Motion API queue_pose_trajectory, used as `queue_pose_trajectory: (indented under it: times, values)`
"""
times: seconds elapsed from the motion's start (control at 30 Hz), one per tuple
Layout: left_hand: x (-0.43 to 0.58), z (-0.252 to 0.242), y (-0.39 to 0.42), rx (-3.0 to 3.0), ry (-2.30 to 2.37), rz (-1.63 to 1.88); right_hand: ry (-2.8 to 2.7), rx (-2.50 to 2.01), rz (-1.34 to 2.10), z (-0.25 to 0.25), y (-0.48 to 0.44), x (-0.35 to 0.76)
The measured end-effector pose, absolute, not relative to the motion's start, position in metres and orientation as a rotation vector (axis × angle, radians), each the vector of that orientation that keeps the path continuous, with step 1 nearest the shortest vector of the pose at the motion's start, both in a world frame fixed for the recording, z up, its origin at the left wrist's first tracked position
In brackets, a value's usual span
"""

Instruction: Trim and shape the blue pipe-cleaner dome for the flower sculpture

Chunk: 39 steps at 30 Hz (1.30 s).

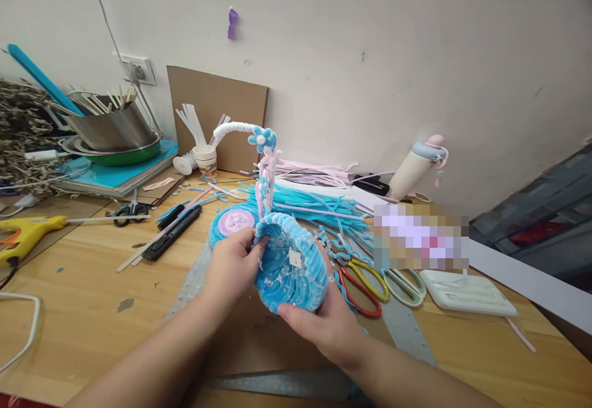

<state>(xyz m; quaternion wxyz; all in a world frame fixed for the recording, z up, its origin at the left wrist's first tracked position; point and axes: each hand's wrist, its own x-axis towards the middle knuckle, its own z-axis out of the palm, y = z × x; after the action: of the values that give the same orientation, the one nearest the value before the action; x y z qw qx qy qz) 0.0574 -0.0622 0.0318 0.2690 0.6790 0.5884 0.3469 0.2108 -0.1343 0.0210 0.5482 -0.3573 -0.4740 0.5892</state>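
Observation:
A blue pipe-cleaner dome (290, 263) with clear beads and a small white tag is held over the wooden table (83, 309), tilted toward me. My left hand (234, 265) grips its left rim, thumb on the edge. My right hand (321, 322) cups it from below and the right. Behind it rises a white fuzzy hooked stem with a blue flower (263, 140) and hanging pink strands. A blue disc with a pink centre (231, 222) lies just behind my left hand.
Blue, pink and white pipe cleaners (314, 201) lie heaped behind. Red, yellow and white scissors (370, 285) are to the right, then a white flat tray (467, 292). Yellow glue gun (28, 232), black scissors (129, 211), black cutter (173, 232), paper cup (206, 160), metal bowl (108, 127) on the left.

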Motion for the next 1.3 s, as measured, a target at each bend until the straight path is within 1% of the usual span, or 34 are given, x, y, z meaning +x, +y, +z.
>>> queue_pose_trajectory:
  times: [0.2, 0.33, 0.5, 0.67, 0.77, 0.97, 1.1, 1.23, 1.3]
  values:
    - [0.063, 0.023, -0.064, 1.837, 1.608, 0.955, -1.196, -0.856, 1.355, 0.022, -0.141, 0.204]
    - [0.064, 0.023, -0.064, 1.867, 1.567, 0.969, -1.095, -0.883, 1.370, 0.020, -0.137, 0.205]
    - [0.062, 0.027, -0.060, 1.772, 1.437, 1.189, -0.947, -0.899, 1.455, 0.019, -0.133, 0.207]
    - [0.055, 0.036, -0.054, 1.772, 1.396, 0.941, -1.029, -0.882, 1.437, 0.020, -0.132, 0.210]
    - [0.054, 0.037, -0.054, 1.753, 1.427, 0.884, -1.023, -0.865, 1.458, 0.021, -0.133, 0.210]
    - [0.060, 0.029, -0.061, 1.778, 1.582, 0.951, -1.026, -0.876, 1.543, 0.021, -0.138, 0.206]
    - [0.059, 0.027, -0.059, 1.838, 1.516, 0.993, -0.959, -0.885, 1.515, 0.017, -0.134, 0.210]
    - [0.055, 0.029, -0.055, 1.861, 1.414, 1.110, -0.814, -0.789, 1.660, 0.019, -0.128, 0.214]
    - [0.054, 0.030, -0.056, 1.944, 1.475, 1.033, -0.753, -0.758, 1.714, 0.022, -0.128, 0.214]
